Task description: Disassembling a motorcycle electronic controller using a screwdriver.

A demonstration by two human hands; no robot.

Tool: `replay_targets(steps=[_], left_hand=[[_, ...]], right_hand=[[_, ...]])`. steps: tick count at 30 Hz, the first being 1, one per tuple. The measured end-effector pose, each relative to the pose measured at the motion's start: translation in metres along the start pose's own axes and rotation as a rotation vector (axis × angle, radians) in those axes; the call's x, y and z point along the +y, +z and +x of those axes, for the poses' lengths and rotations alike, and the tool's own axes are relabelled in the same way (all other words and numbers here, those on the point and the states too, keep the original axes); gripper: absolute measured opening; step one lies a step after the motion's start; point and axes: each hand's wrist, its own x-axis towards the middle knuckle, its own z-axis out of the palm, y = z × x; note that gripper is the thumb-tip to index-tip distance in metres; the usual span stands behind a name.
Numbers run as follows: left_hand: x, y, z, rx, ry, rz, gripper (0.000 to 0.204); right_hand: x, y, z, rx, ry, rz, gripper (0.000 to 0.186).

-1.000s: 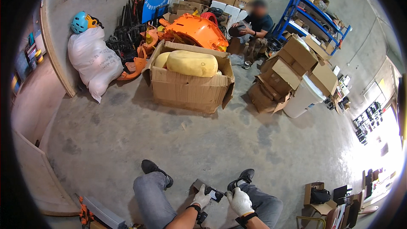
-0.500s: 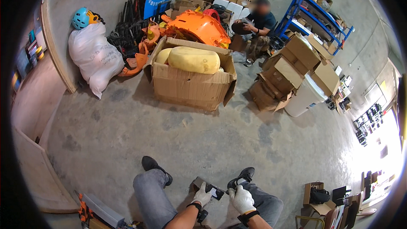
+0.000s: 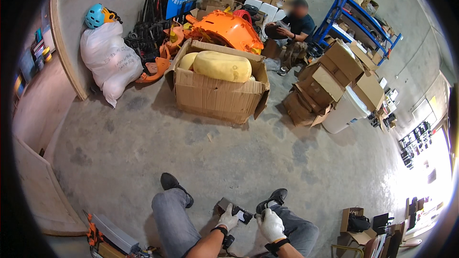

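Clamped in left hand (image 3: 229,219), lower centre of frame: dark boxy part (image 3: 247,217). Just beside, fingers curled: right hand (image 3: 271,226); cannot tell whether closed on anything. Obstructing upper centre: open cardboard box (image 3: 210,99), loaded with rounded yellow pieces (image 3: 222,66), backed by orange shell (image 3: 232,29). Right of centre: opened cartons (image 3: 330,83) beside white bin (image 3: 345,112).

Ahead of you stands a carton (image 3: 215,100) holding a yellow block (image 3: 222,66), with an orange shell (image 3: 234,32) behind it. To your left, a blue helmet (image 3: 94,16) tops a white sack (image 3: 111,57). To your right, boxes (image 3: 341,62) crowd a white bin (image 3: 345,112), near a co-worker (image 3: 302,24) and a blue rack (image 3: 334,12).
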Motion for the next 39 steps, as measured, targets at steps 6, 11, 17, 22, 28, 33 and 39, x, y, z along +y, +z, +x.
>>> replay_targets(steps=[6, 11, 17, 22, 28, 33, 39], left_hand=[[-0.003, -0.004, 0.003, 0.009, 0.007, -0.012, 0.080], [-0.002, -0.003, 0.008, 0.025, 0.022, -0.019, 0.079], [0.001, -0.001, 0.003, 0.021, 0.035, 0.020, 0.079], [0.002, -0.001, -0.003, 0.050, 0.042, -0.020, 0.077], [-0.018, 0.006, -0.007, 0.037, 0.038, -0.036, 0.076], [0.020, -0.020, -0.024, 0.043, 0.087, -0.117, 0.082], [0.014, -0.019, 0.009, 0.035, 0.064, -0.071, 0.079]], right_hand=[[-0.003, -0.005, -0.010, 0.051, -0.193, 0.000, 0.025], [-0.014, -0.017, -0.016, 0.121, -0.093, 0.206, 0.037], [-0.016, -0.023, 0.002, -0.123, 0.019, -0.068, 0.036], [-0.004, -0.012, -0.009, 0.001, -0.157, -0.069, 0.031], [0.002, -0.001, -0.019, 0.107, -0.291, 0.045, 0.036], [0.002, -0.009, -0.003, 0.153, -0.259, -0.041, 0.028], [0.001, -0.014, 0.002, 0.188, -0.339, 0.065, 0.018]])
